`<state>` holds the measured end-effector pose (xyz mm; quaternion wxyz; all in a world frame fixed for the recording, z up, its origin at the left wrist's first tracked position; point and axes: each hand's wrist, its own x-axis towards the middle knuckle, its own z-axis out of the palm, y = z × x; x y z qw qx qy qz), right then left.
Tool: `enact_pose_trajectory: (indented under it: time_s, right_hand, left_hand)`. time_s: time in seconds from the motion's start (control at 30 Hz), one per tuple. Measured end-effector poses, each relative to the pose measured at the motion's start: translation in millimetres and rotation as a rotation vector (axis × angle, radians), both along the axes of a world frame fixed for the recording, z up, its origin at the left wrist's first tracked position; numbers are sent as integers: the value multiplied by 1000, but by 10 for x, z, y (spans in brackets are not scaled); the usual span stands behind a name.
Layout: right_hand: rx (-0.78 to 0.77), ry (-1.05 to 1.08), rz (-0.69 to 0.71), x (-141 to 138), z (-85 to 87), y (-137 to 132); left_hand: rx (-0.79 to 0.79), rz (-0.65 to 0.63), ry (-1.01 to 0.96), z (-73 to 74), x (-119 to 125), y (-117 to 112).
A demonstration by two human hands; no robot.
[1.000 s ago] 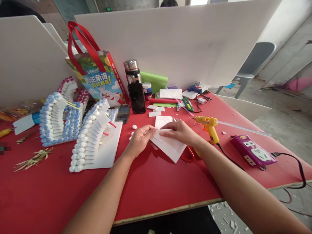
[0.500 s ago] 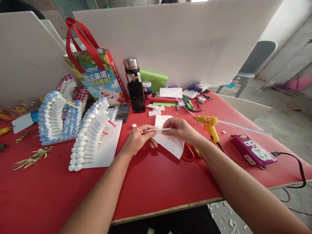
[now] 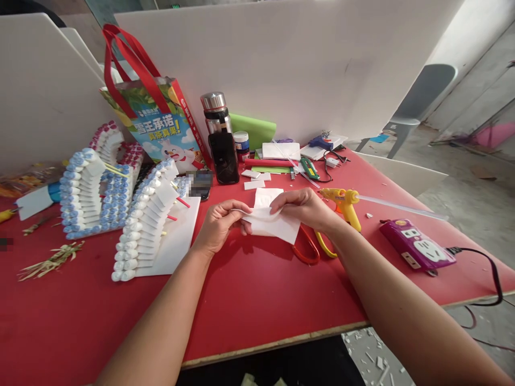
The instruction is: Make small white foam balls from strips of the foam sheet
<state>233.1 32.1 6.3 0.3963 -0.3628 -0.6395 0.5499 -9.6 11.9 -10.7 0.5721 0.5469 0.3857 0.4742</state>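
Observation:
Over the red table [image 3: 241, 300], a thin white paper sheet [image 3: 277, 226] is stretched between my two hands. My left hand [image 3: 222, 224] pinches the left end of its upper edge between thumb and fingers. At the other end, my right hand [image 3: 300, 206] grips the same edge, which looks folded over and bows slightly in the middle. The sheet's lower part hangs toward me. Just behind it lies another white piece [image 3: 269, 196]. Below my right hand show a red loop [image 3: 306, 258] and a yellow loop [image 3: 326, 247], apparently scissors handles, partly covered.
To the right are a yellow glue gun [image 3: 346, 206] and a purple power strip [image 3: 416, 244]. A curved model of white rolls [image 3: 131, 236] stands left, beside a blue-and-white one [image 3: 76, 195]. Behind are a phone [image 3: 223, 158], flask [image 3: 214, 101], shopping bag [image 3: 161, 123] and green cutter [image 3: 309, 168].
My hands have spread a little apart along the sheet's upper edge. The sheet's hanging corner has risen, uncovering more of the red and yellow loops. The view has shifted slightly.

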Motion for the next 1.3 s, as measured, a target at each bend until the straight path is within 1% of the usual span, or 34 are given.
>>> enact_pose_trajectory:
  time_s: [0.1, 0.17, 0.2, 0.27, 0.33, 0.4, 0.47, 0.57, 0.67, 0.77, 0.93, 1.03, 1.17, 1.3]
  right_hand:
    - [-3, 124, -69, 95, 3, 48]
    - [-16, 256, -125, 131, 4, 83]
    - [-27, 311, -157, 130, 4, 95]
    - [-83, 357, -183, 87, 3, 94]
    - [-200, 315, -108, 2, -7, 57]
    - [-321, 220, 38, -94, -27, -5]
    - [-372, 106, 183, -170, -49, -65]
    - [-290, -11, 306, -228, -76, -117]
    - [-210, 6, 403, -249, -93, -122]
    - [-200, 30, 468, -265, -112, -118]
    - [-213, 45, 447, -292, -127, -132]
    - [-141, 7, 416, -295, -117, -128]
    - [-57, -105, 384, -270, -123, -98]
    - [-33, -235, 308, -247, -153, -86]
  left_hand:
    - [29, 64, -42, -1, -48, 30]
    - [46, 71, -67, 14, -74, 35]
    - [56, 47, -69, 25, -77, 30]
    - [84, -57, -56, 50, -60, 5]
    - [112, -166, -18, 71, -14, -33]
    - [131, -218, 41, 84, 42, -71]
    - [143, -254, 125, 92, 87, -97]
    - [161, -260, 191, 96, 118, -109]
    - [160, -274, 183, 94, 124, -103]
    - [164, -280, 186, 92, 130, -93]
    - [156, -240, 186, 82, 137, -72]
    - [116, -201, 177, 65, 131, -62]
    - [64, -98, 190, 43, 116, -57]
    - [32, -85, 187, 28, 101, -51]
